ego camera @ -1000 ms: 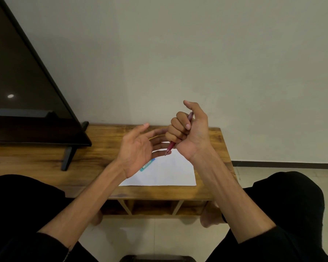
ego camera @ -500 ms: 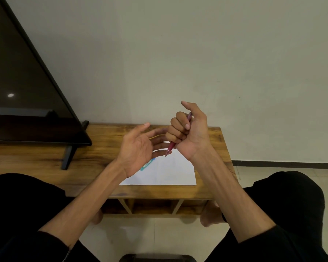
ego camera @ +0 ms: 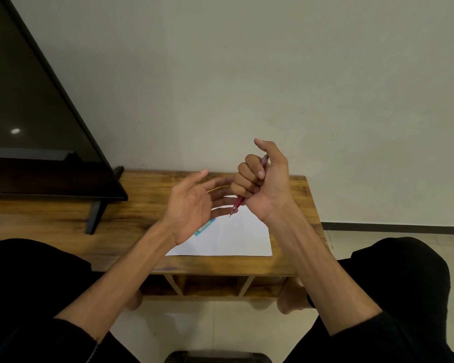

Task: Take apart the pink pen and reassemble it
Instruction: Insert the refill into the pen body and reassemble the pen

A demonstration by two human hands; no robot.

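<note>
Head cam view, looking down over both forearms: the right hand [ego camera: 264,183] is balled into a fist around the pink pen [ego camera: 238,202], fingers curled tight over the barrel and the thumb sticking up free. The pen runs diagonally through that grip, its back end poking out the top of the fist by the thumb and its pointed tip sticking out the bottom, aimed down and left. It's up in the air above the worktop [ego camera: 147,195], not resting on anything. The left hand [ego camera: 192,205] is spread wide, palm turned toward the right hand, fingers loosely fanned and holding nothing; its fingertips sit right next to the pen's tip end, and I can't tell if they actually touch it. Under the hands there's a white sheet of paper [ego camera: 236,237] lying flat on the wooden worktop, and a teal pen [ego camera: 205,227] lying at the paper's left edge, half hidden by the left hand. A dark TV screen [ego camera: 32,113] stands on the left part of the worktop, against a plain wall.
</note>
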